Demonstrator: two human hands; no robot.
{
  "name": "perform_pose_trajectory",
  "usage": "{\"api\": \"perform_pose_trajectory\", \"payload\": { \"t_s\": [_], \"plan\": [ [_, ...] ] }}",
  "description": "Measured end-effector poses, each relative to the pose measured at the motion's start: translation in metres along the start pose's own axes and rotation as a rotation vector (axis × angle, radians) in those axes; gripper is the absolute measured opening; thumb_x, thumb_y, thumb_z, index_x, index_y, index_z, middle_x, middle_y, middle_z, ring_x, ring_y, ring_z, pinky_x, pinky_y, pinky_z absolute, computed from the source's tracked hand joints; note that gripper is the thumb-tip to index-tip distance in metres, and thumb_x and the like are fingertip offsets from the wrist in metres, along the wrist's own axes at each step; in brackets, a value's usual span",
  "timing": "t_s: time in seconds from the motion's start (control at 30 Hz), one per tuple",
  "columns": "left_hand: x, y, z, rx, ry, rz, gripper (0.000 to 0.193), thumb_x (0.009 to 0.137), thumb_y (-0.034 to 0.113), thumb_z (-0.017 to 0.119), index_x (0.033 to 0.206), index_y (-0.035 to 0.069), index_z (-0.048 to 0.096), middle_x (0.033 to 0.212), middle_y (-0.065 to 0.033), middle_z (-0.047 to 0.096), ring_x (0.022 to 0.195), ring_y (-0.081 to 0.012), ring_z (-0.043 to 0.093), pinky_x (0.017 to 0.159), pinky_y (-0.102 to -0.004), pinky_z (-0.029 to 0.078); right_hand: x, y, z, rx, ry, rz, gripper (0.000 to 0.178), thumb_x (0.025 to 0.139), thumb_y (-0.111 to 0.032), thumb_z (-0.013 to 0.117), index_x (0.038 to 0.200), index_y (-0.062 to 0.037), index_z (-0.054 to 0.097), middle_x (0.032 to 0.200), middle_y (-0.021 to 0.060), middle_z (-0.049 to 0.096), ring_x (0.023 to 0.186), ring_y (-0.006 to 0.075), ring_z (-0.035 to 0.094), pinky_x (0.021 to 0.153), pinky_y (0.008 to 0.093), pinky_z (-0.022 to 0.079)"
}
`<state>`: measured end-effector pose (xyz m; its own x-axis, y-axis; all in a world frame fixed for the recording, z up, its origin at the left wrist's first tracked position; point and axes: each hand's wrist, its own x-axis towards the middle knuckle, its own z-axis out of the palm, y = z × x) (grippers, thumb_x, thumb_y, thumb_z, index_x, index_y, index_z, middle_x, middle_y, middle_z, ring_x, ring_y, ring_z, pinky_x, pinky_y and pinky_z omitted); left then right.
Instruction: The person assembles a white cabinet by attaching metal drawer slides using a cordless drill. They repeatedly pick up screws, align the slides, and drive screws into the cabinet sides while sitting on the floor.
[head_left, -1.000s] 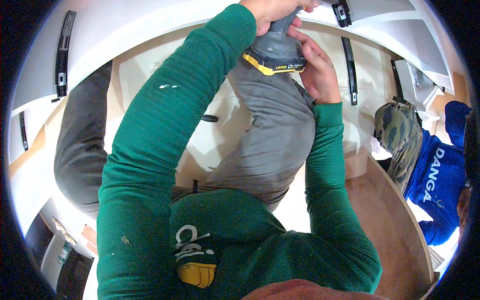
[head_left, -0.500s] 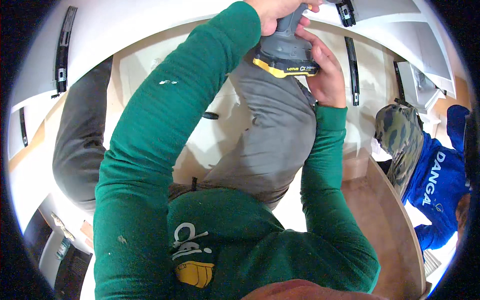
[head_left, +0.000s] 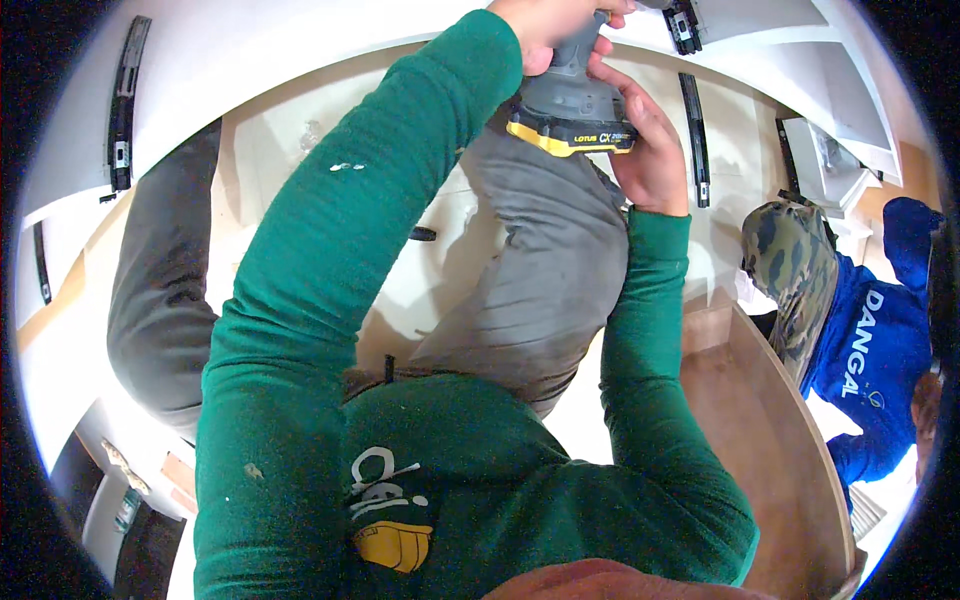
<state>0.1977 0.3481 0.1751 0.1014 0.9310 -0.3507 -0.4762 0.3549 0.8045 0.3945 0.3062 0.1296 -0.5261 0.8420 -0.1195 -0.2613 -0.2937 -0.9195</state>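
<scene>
A grey cordless drill (head_left: pixel 571 92) with a yellow-and-black battery (head_left: pixel 570 135) at its base is held up at the top of the view. My left hand (head_left: pixel 548 28) wraps around the upper part of its handle; some fingers show on the far side. Against the right side of the drill rests my right hand (head_left: pixel 652 150), its fingers curled up behind the battery and handle. The front of the drill is cut off by the top edge, so its tip is hidden. Close to it, a black drawer slide (head_left: pixel 684 28) is fixed to a white cabinet panel (head_left: pixel 420 22).
More black slides hang on panels at the left (head_left: pixel 124 105) and right (head_left: pixel 695 140). A wooden drawer box (head_left: pixel 760 440) stands beside my right arm. A co-worker in a blue top (head_left: pixel 865 350) and camouflage trousers is at the far right. My grey-trousered legs (head_left: pixel 540 270) fill the middle.
Both hands keep their hold on the drill. The view has shifted slightly, and my left elbow sits a little farther right. The co-worker and slides on the right appear slightly farther left.
</scene>
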Motion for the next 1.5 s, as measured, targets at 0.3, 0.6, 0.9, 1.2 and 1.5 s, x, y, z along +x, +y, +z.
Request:
{"api": "perform_pose_trajectory", "payload": {
  "t_s": [0.3,0.6,0.9,1.2,1.5],
  "plan": [
    [0.002,0.001,-0.002,-0.044,-0.022,-0.045,0.016,0.091,0.015,0.072,0.093,0.000,0.067,0.080,-0.0091,0.065,0.058,-0.0196,0.060,0.052,-0.0340,0.051,0.007,-0.015,-0.011,-0.162,0.280,-0.118,0.039,0.102,-0.019,0.063,0.135,0.0024,0.061,0.131,0.0167,0.068,0.118,0.0260,0.067,0.105,0.0389,0.050],
    [0.005,-0.001,-0.005,-0.046,-0.029,-0.021,0.015,0.089,0.015,0.073,0.092,0.002,0.067,0.080,-0.0082,0.065,0.057,-0.0192,0.061,0.050,-0.0346,0.051,0.048,-0.095,-0.006,-1.713,0.394,-0.807,0.025,0.096,-0.011,0.067,0.120,-0.0044,0.071,0.102,0.0082,0.075,0.091,0.0144,0.071,0.084,0.0313,0.056],
    [0.012,-0.009,-0.007,-0.100,-0.037,0.026,0.013,0.085,0.012,0.073,0.089,0.001,0.067,0.080,-0.0091,0.066,0.059,-0.0203,0.062,0.051,-0.0344,0.053,0.110,-0.135,-0.014,-2.366,-0.042,-0.685,0.013,0.076,-0.004,0.061,0.087,-0.0043,0.068,0.092,0.0187,0.066,0.089,0.0395,0.066,0.079,0.0491,0.054],
    [0.003,-0.009,-0.007,-0.115,-0.019,0.050,0.019,0.080,0.007,0.073,0.094,-0.004,0.068,0.083,-0.0123,0.068,0.059,-0.0222,0.064,0.053,-0.0342,0.056,0.141,-0.131,-0.018,-2.672,0.018,-0.350,0.013,0.076,-0.019,0.065,0.079,-0.0101,0.074,0.085,0.0142,0.072,0.082,0.0352,0.070,0.074,0.0479,0.056],
    [-0.101,0.023,-0.068,-0.067,0.040,0.229,0.017,0.085,0.009,0.075,0.097,-0.002,0.068,0.077,-0.0098,0.067,0.057,-0.0168,0.062,0.050,-0.0307,0.051,0.126,-0.139,-0.024,-2.268,-0.091,-0.779,0.016,0.083,-0.024,0.070,0.084,-0.0086,0.075,0.095,0.0167,0.073,0.081,0.0349,0.071,0.072,0.0447,0.057]
  ]
}}
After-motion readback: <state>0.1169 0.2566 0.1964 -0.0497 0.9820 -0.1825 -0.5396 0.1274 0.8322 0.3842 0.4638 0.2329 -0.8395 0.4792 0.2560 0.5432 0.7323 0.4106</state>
